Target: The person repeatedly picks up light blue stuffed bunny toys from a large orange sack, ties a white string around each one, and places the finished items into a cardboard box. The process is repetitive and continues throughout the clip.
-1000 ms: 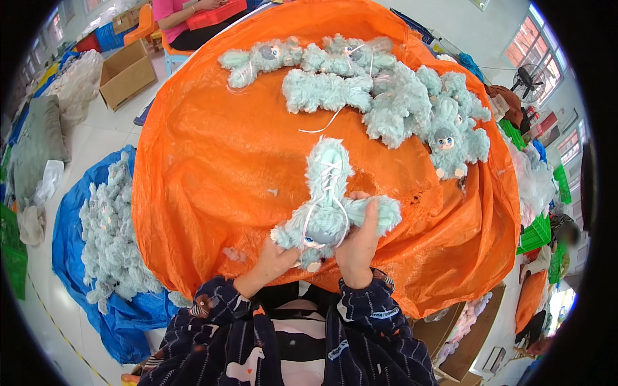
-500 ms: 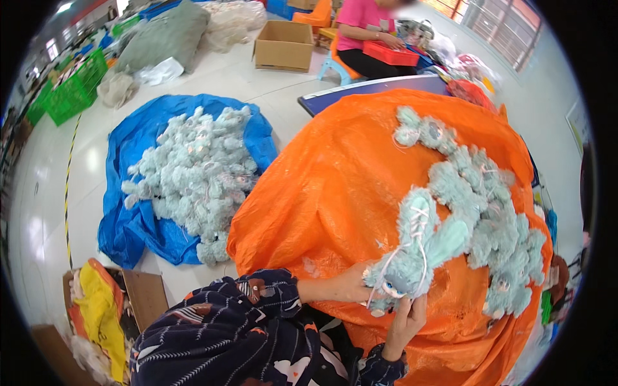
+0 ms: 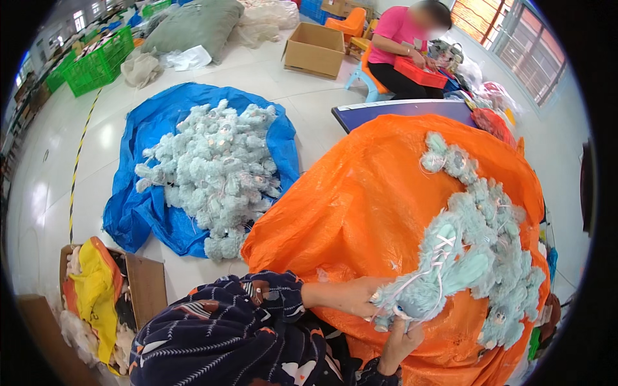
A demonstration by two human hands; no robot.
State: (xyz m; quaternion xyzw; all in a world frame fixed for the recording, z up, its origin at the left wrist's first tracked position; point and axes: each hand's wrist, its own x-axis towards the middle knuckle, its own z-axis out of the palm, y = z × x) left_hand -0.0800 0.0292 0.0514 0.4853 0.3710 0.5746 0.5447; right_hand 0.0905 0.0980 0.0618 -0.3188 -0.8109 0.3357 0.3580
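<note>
A pale blue-green plush rabbit is held over the orange sheet, its face toward me and its long ears pointing away. White lacing crosses one ear, and a thin pinkish cord loops down over the head. My left hand grips the plush from the left side, its fingertips partly hidden by the fur. Just below the face, my right hand pinches the plush's near edge, thumb and fingers together. Several similar plush rabbits lie heaped at the right of the sheet, close to the held one's ears.
Left of the orange sheet, a blue sheet bears a large pile of plush toys. An open carton with yellow fabric stands near left. Farther off are an empty carton, green crates and a seated person with a red tray.
The view has shifted, so the surroundings sit lower and farther right. Both hands keep hold of the plush rabbit, whose ears now lean more to the right, nearer the heap.
</note>
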